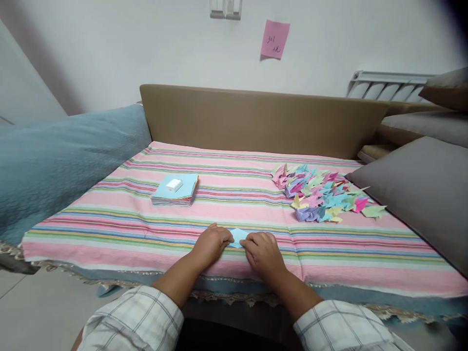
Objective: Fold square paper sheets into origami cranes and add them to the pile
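A small light blue folded paper (238,236) lies on the striped cloth (146,214) near its front edge. My left hand (211,244) presses on the paper's left side with fingers curled together. My right hand (263,251) pinches its right side, fingers closed on the fold. Both hands rest on the cloth, knuckles up, and most of the paper is hidden under them. A stack of coloured paper sheets (176,191) with a small white block (174,185) on top sits at the back left. A heap of several folded paper cranes (321,194) lies at the back right.
A teal blanket (54,161) covers the left side. Grey cushions (424,190) lean at the right. A tan headboard (256,119) runs along the back, with a pink sticky note (274,40) on the wall above it.
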The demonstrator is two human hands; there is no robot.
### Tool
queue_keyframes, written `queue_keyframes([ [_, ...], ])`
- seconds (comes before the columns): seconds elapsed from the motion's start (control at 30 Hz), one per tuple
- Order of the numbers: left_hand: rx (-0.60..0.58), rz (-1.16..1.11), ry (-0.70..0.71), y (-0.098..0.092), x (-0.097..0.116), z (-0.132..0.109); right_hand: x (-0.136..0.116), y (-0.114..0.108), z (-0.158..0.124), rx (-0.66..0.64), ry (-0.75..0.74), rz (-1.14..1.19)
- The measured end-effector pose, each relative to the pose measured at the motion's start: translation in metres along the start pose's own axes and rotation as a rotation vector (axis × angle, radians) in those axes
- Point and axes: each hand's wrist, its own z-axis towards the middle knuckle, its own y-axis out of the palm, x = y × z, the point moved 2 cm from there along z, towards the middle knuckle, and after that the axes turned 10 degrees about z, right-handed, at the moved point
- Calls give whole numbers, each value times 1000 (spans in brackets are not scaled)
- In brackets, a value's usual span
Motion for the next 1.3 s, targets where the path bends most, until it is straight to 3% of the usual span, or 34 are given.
queue_keyframes([
  [0.1, 25, 50, 52, 1, 1, -2, -1, -1, 1, -5, -28, -38],
  [0.37, 79, 273, -33, -1, 1, -13, -3, -3, 1, -65, -35, -55],
  [0.6, 19, 337, -107, -23, -5, -20, -1, -2, 1, -44, -36, -46],
  [0.7, 151, 359, -168, -30, 0, -23, -2, -2, 1, -39, -38, -43],
  [0.8, 229, 299, 51, -19, 17, -26, -3, -2, 1, -38, -40, -40],
  [0.87, 154, 308, 171, -5, 28, -28, -3, -2, 1, -40, -39, -41],
  [0.97, 56, 354, 141, 8, 37, -27, -1, -5, 1, -46, -29, -52],
  [1.07, -2, 373, 113, 9, 39, -26, 3, -9, 0, -58, 3, -76],
  [1.3, 16, 361, 116, 10, 35, -25, 17, -17, 0, -52, 116, -52],
])
